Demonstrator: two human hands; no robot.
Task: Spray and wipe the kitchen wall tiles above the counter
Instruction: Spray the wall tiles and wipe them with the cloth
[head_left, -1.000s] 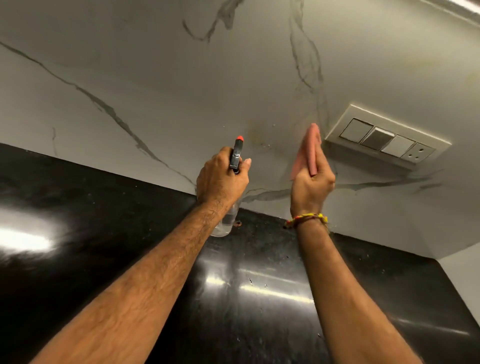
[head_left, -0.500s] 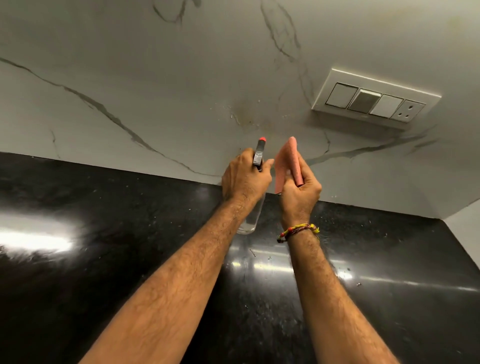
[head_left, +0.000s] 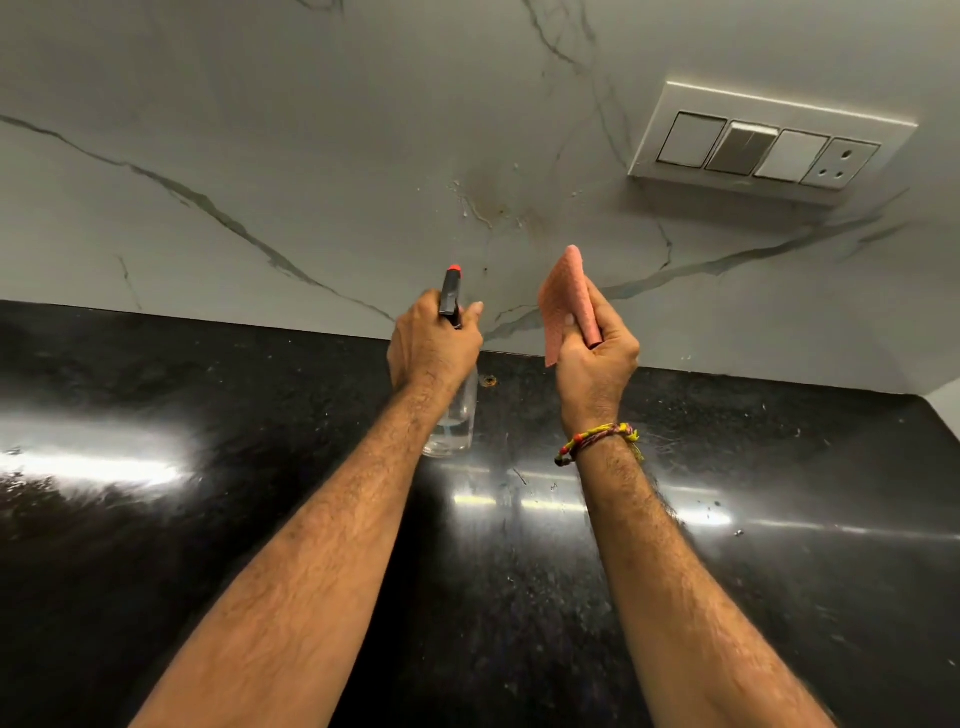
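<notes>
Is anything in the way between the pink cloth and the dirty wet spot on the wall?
Nothing visible is. The right hand holds the pink cloth up below the wet, stained patch on the wall tiles, with only bare tile between them. The spray bottle in the left hand sits off to the side.

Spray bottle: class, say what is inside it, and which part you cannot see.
The spray bottle has a clear lower body holding clear liquid near the base. The left hand wraps round its upper body, hiding that part.
</notes>
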